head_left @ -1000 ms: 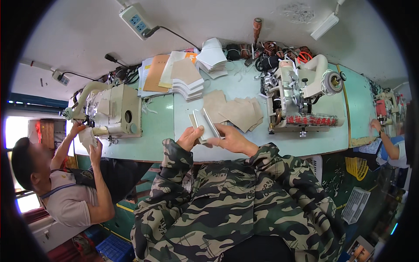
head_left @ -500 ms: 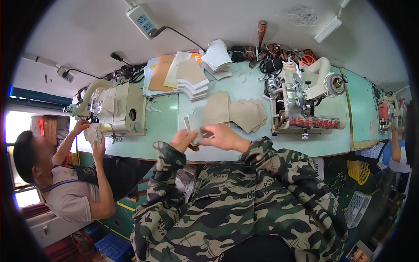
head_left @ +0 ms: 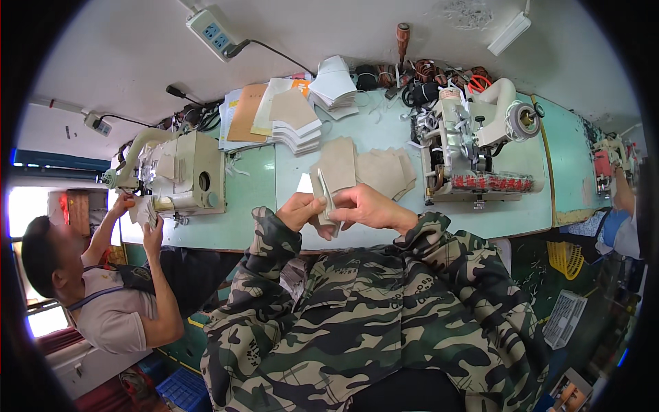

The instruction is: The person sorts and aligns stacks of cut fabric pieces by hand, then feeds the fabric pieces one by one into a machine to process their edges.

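A thin bundle of pale cut sheet pieces [head_left: 325, 189] stands nearly edge-on between my two hands above the table's front edge. My left hand [head_left: 300, 211] pinches the bundle from the left, its thumb on the near face. From the other side, my right hand [head_left: 374, 208] grips it with closed fingers. Just beyond my fingers, a beige cut piece [head_left: 340, 158] lies on the table, with fanned beige pieces [head_left: 388, 172] beside it on the right. A white corner [head_left: 304, 182] shows beside my left hand; whether it belongs to the bundle I cannot tell.
A cream machine [head_left: 484, 147] stands on the green table [head_left: 261, 233] at right, another machine [head_left: 185, 172] at left. Stacked cut pieces [head_left: 295, 117], white pieces [head_left: 334, 86], papers [head_left: 246, 113], cables and a screwdriver [head_left: 403, 41] sit at the back. A co-worker [head_left: 117, 295] handles pieces at left.
Both hands have shifted rightward in the picture with the bundle. Its pieces have turned and now show mostly their edges. The whole view has moved slightly.
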A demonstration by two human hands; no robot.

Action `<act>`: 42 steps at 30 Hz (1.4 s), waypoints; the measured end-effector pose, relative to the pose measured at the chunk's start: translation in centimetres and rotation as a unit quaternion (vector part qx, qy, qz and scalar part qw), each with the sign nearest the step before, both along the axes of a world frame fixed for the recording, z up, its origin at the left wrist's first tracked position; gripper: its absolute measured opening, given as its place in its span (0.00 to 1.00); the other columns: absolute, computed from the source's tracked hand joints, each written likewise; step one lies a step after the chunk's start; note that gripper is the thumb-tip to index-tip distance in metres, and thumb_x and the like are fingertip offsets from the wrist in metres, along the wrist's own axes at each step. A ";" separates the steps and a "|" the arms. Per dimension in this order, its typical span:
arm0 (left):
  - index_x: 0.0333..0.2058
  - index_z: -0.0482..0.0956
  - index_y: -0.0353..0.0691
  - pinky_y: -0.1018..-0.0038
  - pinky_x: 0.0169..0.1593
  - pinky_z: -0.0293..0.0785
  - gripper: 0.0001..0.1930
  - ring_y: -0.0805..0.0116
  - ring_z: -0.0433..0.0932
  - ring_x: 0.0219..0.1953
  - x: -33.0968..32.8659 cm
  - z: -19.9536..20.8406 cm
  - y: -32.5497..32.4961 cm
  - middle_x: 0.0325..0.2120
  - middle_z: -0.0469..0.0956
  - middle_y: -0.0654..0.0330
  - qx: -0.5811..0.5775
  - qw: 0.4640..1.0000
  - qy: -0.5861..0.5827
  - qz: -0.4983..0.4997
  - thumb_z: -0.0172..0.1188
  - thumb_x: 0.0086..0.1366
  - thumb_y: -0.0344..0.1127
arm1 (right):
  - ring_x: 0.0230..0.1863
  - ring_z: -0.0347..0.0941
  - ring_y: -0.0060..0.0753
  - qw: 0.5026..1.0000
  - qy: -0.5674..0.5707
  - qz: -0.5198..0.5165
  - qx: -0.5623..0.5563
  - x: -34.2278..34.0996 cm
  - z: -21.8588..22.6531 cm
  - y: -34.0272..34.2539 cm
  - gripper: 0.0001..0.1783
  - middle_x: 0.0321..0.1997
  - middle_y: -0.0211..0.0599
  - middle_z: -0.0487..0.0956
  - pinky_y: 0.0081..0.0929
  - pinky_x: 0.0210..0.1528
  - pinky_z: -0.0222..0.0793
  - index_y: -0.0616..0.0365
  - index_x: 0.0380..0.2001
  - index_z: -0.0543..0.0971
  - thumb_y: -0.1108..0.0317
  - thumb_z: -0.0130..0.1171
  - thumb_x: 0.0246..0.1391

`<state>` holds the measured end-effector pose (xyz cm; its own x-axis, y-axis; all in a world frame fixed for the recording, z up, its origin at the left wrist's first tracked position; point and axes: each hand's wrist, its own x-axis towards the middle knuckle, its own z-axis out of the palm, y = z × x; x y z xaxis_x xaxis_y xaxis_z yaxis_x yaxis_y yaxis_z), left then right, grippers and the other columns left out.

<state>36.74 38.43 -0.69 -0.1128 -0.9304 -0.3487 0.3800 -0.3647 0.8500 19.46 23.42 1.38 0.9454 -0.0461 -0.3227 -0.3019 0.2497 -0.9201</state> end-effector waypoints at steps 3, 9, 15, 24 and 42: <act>0.38 0.75 0.23 0.65 0.31 0.82 0.25 0.56 0.81 0.26 -0.3 -0.2 -0.1 0.26 0.78 0.47 -0.015 1.000 0.023 0.014 0.47 0.72 0.48 | 0.34 0.76 0.22 1.000 -0.001 -0.004 0.020 -0.1 0.0 0.1 0.19 0.34 0.34 0.80 0.23 0.38 0.76 0.67 0.43 0.79 0.60 0.60 0.58; 0.34 0.77 0.22 0.72 0.26 0.80 0.19 0.61 0.81 0.21 -0.8 0.5 -0.2 0.23 0.80 0.51 -0.027 0.987 -0.143 0.062 0.51 0.70 0.39 | 0.31 0.78 0.24 0.994 0.000 -0.096 0.055 -1.0 -3.6 -0.2 0.13 0.29 0.35 0.80 0.24 0.33 0.78 0.67 0.35 0.78 0.66 0.54 0.59; 0.35 0.76 0.24 0.70 0.23 0.77 0.21 0.60 0.79 0.20 2.4 -0.9 -0.5 0.24 0.79 0.47 -0.098 0.966 -0.056 0.231 0.48 0.68 0.41 | 0.30 0.80 0.36 0.930 0.091 -0.346 -0.080 -5.9 -9.7 -5.3 0.11 0.26 0.42 0.79 0.32 0.33 0.79 0.70 0.30 0.76 0.70 0.53 0.56; 0.38 0.77 0.32 0.62 0.31 0.76 0.24 0.51 0.81 0.26 3.5 -14.4 -1.7 0.22 0.80 0.51 0.223 0.687 -0.673 0.161 0.59 0.61 0.53 | 0.59 0.64 0.57 0.768 0.098 -0.296 -0.559 -6.8 -10.0 -3.4 0.35 0.56 0.56 0.70 0.44 0.58 0.63 0.65 0.58 0.63 0.67 0.62 0.48; 0.58 0.62 0.27 0.64 0.59 0.64 0.51 0.53 0.69 0.56 11.3 -13.9 -13.1 0.53 0.70 0.42 0.119 0.729 -0.355 0.573 0.78 0.37 0.43 | 0.50 0.74 0.51 0.920 0.056 -0.163 -0.351 0.4 -9.6 -4.7 0.37 0.50 0.56 0.76 0.39 0.52 0.69 0.68 0.57 0.66 0.62 0.65 0.45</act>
